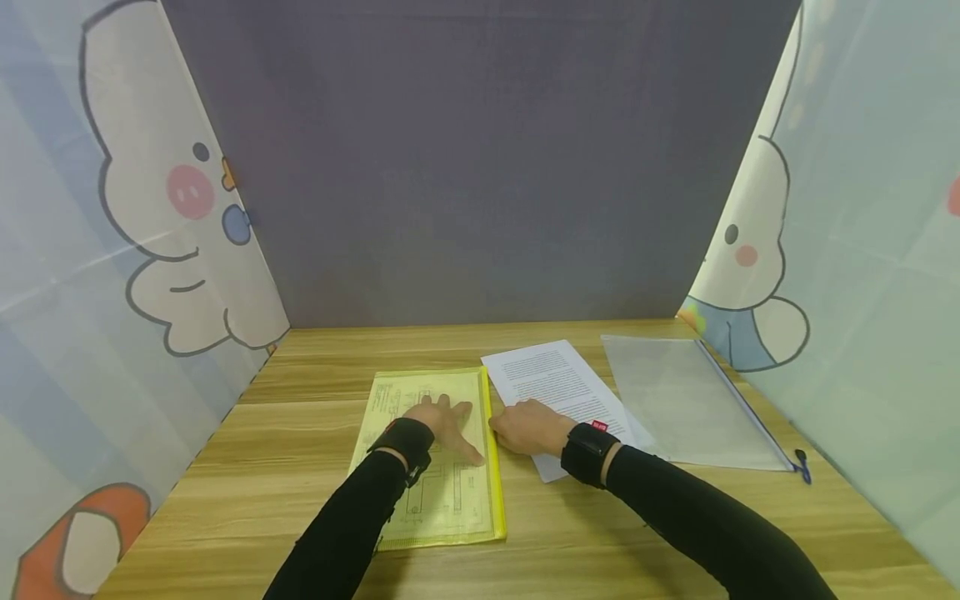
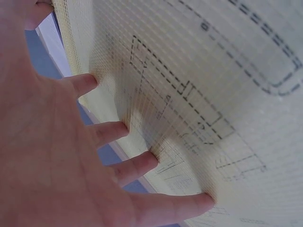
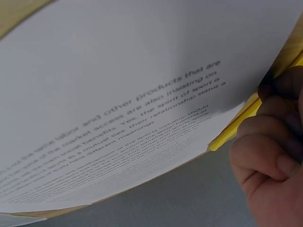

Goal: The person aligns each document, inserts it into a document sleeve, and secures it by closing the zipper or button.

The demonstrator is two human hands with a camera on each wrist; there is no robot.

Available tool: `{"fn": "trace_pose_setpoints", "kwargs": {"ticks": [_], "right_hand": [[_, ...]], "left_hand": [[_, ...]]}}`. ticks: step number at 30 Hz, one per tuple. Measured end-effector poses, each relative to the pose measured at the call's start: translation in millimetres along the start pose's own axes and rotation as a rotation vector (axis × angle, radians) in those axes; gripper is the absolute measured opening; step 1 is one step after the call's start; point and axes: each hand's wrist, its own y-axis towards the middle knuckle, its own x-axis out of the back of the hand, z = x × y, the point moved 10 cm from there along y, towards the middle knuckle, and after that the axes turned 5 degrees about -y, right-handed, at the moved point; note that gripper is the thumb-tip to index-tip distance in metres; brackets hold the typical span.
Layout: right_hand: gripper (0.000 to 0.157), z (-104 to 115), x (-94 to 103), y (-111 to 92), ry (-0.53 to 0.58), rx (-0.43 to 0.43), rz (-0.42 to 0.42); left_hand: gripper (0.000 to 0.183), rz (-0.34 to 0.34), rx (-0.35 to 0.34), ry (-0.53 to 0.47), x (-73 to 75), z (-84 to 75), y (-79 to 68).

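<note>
Dark panel (image 1: pixel 480 167) behind wooden table (image 1: pixel 277 450); cartoon curtains (image 1: pixel 90 275) either side.

Yellow mesh folder (image 1: pixel 442 500) flat on wooden table (image 1: pixel 307 417), drawing (image 2: pixel 189 118) inside.

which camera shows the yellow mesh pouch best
The head view: it frames the yellow mesh pouch almost whole, under the left hand. The left wrist view shows only a close mesh patch; the right wrist view, just part of its yellow edge.

You've got soft light over the desk (image 1: pixel 262 467), faint shadows beneath your sleeves (image 1: pixel 675 500); right wrist view's dimmer, its print (image 3: pixel 128 120) blurred.
</note>
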Motion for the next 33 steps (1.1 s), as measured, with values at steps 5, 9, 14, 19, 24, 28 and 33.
{"fn": "trace_pose_setpoints", "kwargs": {"ticks": [5, 9, 14, 19, 24, 28, 33], "right_hand": [[0.02, -0.3, -1.4, 0.6, -0.001, 0.005, 0.0], [0.019, 0.9, -2.0, 0.6, -0.002, 0.013, 0.009], [0.018, 2.0, -3.5, 1.1, 0.005, 0.024, 0.012], [0.019, 1.7, -2.9, 0.4, 0.019, 0.016, 0.018], [0.017, 3.1, -1.9, -2.3, 0.03, 0.012, 0.037], [0.017, 4.8, -1.8, -4.0, 0.031, 0.017, 0.048], [0.017, 6.5, -0.7, -6.3, 0.029, 0.023, 0.04]], "left_hand": [[0.11, -0.005, -0.005, -0.004, 0.2, 0.4, 0.8], [0.11, -0.006, -0.008, -0.018, -0.1, 1.6, 0.9], [0.11, 0.0, -0.004, -0.017, -0.1, 2.9, 0.4], [0.11, 0.001, -0.006, -0.009, 0.3, 2.4, 0.4], [0.11, 0.008, -0.003, -0.018, 0.6, 1.8, -0.6], [0.109, 0.011, -0.007, -0.017, 0.8, 1.4, -0.8], [0.109, 0.012, -0.011, -0.02, 0.1, 1.0, -0.7]]}}
